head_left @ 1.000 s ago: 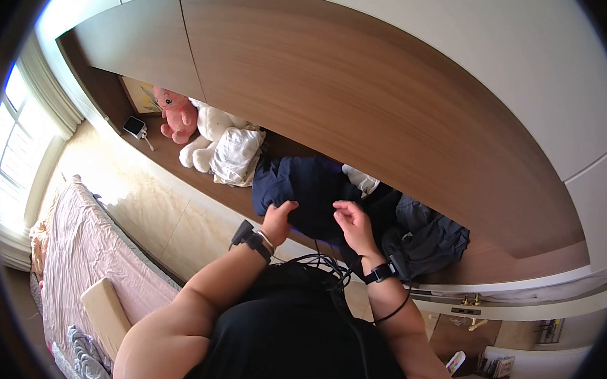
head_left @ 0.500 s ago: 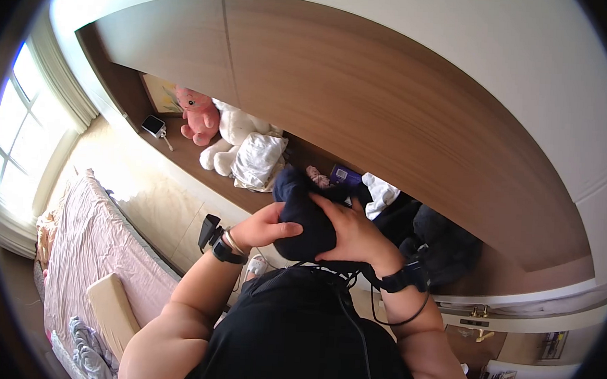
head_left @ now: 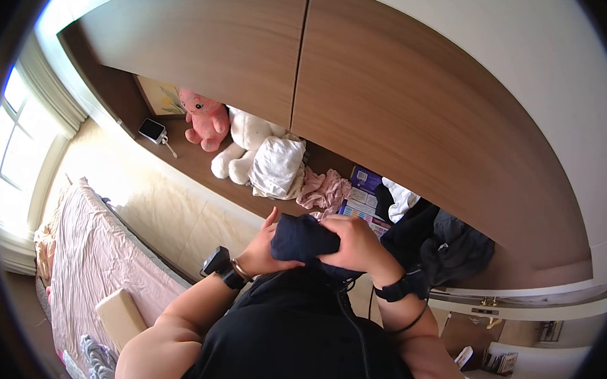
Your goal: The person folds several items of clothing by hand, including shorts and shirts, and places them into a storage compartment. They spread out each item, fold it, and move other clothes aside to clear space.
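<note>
A dark navy piece of folded cloth, its exact kind not clear, is held in front of my waist between both hands. My left hand grips its left side, thumb along the lower edge and a finger sticking up beside it. On the opposite side, my right hand has its fingers wrapped over the cloth. Just beyond, on the wooden shelf, lie pink crumpled fabric, a purple box, a folded white satin cloth and dark clothes.
A pink plush toy, a white plush toy and a small white device sit on the shelf's left. Wooden cabinet doors overhang it. A bed with a pink sheet stands at left.
Both hands have drawn the navy cloth lower and nearer my body, and it is now more compact. The pink fabric and purple box have come into fuller view.
</note>
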Demonstrator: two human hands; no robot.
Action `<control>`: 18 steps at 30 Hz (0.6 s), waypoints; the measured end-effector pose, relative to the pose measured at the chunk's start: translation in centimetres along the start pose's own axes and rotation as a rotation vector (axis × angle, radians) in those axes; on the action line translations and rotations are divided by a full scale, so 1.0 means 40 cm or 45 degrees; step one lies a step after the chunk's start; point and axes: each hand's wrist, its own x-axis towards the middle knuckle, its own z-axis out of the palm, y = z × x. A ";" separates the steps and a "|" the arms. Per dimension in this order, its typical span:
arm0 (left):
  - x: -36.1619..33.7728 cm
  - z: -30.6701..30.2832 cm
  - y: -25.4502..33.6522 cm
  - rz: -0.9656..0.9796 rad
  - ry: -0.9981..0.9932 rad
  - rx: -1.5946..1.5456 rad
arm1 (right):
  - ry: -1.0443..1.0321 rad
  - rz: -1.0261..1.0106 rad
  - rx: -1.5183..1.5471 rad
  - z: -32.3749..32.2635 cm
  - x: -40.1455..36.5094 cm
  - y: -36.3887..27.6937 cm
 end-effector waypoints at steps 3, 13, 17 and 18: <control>-0.018 -0.035 -0.030 -0.195 0.110 -0.338 | 0.188 -0.002 0.087 0.061 0.039 0.067; -0.254 -0.310 -0.215 -0.892 1.229 -1.564 | 0.564 0.626 -0.449 0.183 0.033 0.445; -0.341 -0.415 -0.248 -0.757 1.134 -1.786 | 0.494 0.792 -0.642 0.252 0.114 0.450; -0.347 -0.431 -0.242 -0.775 1.145 -1.745 | 0.427 0.842 -0.730 0.275 0.137 0.456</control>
